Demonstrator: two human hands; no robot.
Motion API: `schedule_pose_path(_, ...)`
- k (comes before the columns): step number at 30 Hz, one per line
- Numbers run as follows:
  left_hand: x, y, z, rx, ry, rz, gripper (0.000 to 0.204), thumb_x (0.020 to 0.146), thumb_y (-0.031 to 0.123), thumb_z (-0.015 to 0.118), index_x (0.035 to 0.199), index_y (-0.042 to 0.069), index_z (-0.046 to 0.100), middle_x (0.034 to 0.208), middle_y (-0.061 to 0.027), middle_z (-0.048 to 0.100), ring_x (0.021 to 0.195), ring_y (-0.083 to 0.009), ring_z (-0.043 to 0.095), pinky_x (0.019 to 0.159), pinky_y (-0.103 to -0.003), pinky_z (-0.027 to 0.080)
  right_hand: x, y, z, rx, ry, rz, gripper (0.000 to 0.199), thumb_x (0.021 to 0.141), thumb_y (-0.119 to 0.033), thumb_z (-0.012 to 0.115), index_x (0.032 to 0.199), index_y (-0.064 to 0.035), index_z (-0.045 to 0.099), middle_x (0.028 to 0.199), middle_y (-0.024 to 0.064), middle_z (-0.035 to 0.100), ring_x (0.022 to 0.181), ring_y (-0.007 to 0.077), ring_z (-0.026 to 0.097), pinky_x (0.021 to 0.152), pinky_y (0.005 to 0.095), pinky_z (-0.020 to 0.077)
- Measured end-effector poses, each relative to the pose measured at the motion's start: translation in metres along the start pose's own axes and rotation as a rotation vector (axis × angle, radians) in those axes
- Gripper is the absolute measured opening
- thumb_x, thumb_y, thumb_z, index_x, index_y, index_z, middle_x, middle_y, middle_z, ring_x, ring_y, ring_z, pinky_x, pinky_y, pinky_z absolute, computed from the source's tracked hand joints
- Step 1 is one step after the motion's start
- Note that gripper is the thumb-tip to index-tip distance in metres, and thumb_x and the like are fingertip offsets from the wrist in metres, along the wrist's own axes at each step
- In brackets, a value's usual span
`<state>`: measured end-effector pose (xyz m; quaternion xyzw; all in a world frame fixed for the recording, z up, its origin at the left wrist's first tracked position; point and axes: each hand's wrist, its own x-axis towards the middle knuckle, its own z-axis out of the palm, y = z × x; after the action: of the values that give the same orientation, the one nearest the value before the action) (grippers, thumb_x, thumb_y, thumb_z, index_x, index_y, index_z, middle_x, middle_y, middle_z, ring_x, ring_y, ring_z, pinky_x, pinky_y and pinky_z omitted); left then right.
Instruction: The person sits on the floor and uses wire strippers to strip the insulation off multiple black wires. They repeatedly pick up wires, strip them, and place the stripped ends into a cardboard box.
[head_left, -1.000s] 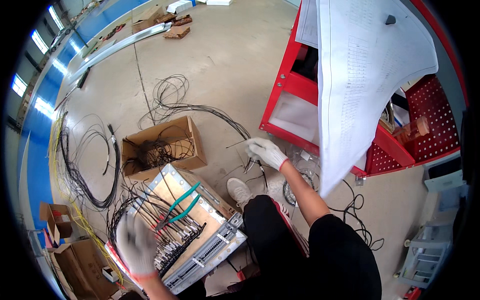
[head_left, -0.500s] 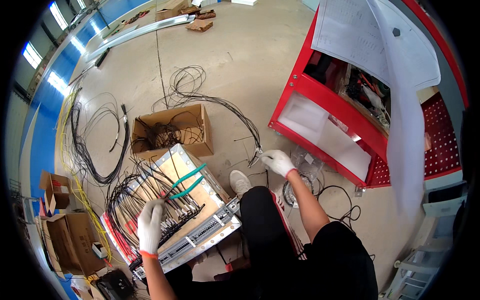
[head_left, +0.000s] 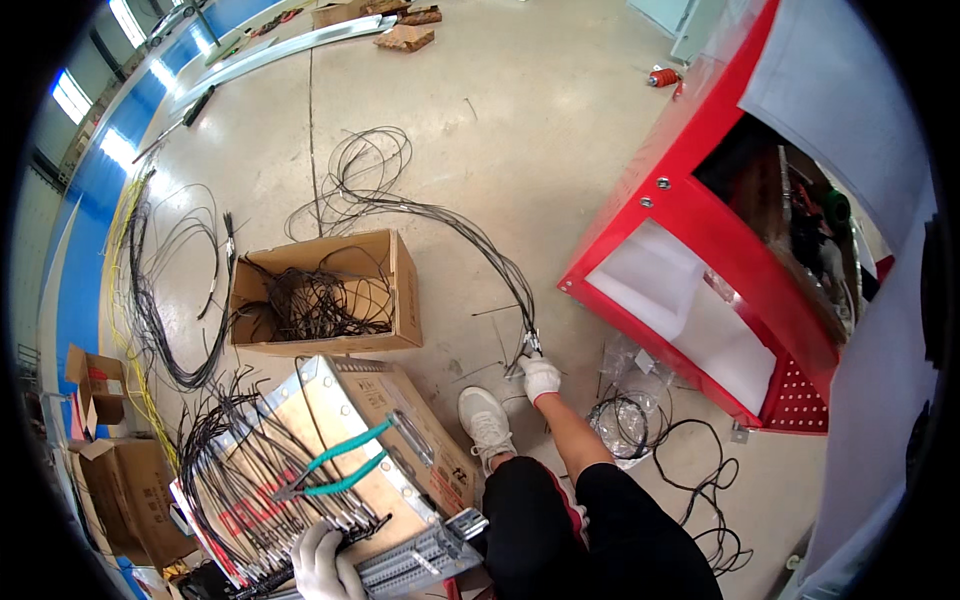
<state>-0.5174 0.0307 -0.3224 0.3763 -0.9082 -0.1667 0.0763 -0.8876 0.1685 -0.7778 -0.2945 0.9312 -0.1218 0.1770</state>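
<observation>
Open concrete floor (head_left: pixel 560 150) lies ahead of the right hand (head_left: pixel 541 378) — free passage forward and to its left. To its right, the red cabinet (head_left: pixel 700 280) blocks the way. A black cable bundle (head_left: pixel 470 240) runs from the hand across the floor. The cardboard box (head_left: pixel 325 295) and the wired panel (head_left: pixel 330 450) crowd the left hand (head_left: pixel 322 562) — little room there.

One head-worn fisheye looks steeply down, from standing height (edges bending), at the floor (head_left: pixel 560 150).

Black cable bundle (head_left: pixel 480 245) snaking across concrete floor, metal-tipped end raised beside white shoe
</observation>
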Motion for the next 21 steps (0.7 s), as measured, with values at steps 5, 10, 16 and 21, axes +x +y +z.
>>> schedule_pose_path(5,0.001,-0.002,0.005,0.014,-0.032,-0.025,0.025,0.092,0.004,0.051,0.112,-0.003,0.065,0.121,-0.0222,0.064,0.114,-0.0413,0.058,0.103,-0.047,0.042,-0.032,-0.001,-0.024,0.423,0.091,-0.059,0.016,0.088,-0.018,0.060,0.101,-0.0096,0.065,0.100,0.0192,0.065,0.092,0.0384,0.064,0.081,0.0459,0.0514)
schedule_pose_path(10,0.000,0.005,0.001,0.030,0.005,0.000,0.024,0.093,0.005,0.052,0.113,-0.002,0.065,0.121,-0.0216,0.064,0.113,-0.0405,0.059,0.102,-0.046,0.043,-0.067,-0.017,-0.109,1.509,-0.095,0.133,0.008,0.100,-0.012,0.056,0.104,-0.0059,0.058,0.091,0.0053,0.059,0.074,0.0141,0.056,0.069,0.0281,0.0469)
schedule_pose_path(16,-0.016,-0.017,0.021,0.007,0.167,0.031,0.023,0.081,0.001,0.055,0.101,0.003,0.065,0.115,-0.0148,0.065,0.105,-0.0378,0.059,0.093,-0.046,0.048,-0.134,-0.098,-0.284,1.956,-0.238,-0.144,0.010,0.103,-0.016,0.054,0.105,-0.0068,0.055,0.091,0.0036,0.059,0.071,0.0064,0.052,0.062,0.0207,0.0434)
schedule_pose_path(21,-0.029,-0.020,0.016,0.030,0.243,0.017,0.016,0.083,0.007,0.058,0.096,0.006,0.067,0.113,-0.0100,0.067,0.102,-0.0328,0.061,0.086,-0.043,0.051,-0.194,-0.145,-0.359,1.748,-0.034,-0.201,0.013,0.099,-0.016,0.060,0.104,-0.0045,0.057,0.093,0.0055,0.065,0.069,0.0063,0.057,0.063,0.0221,0.0468)
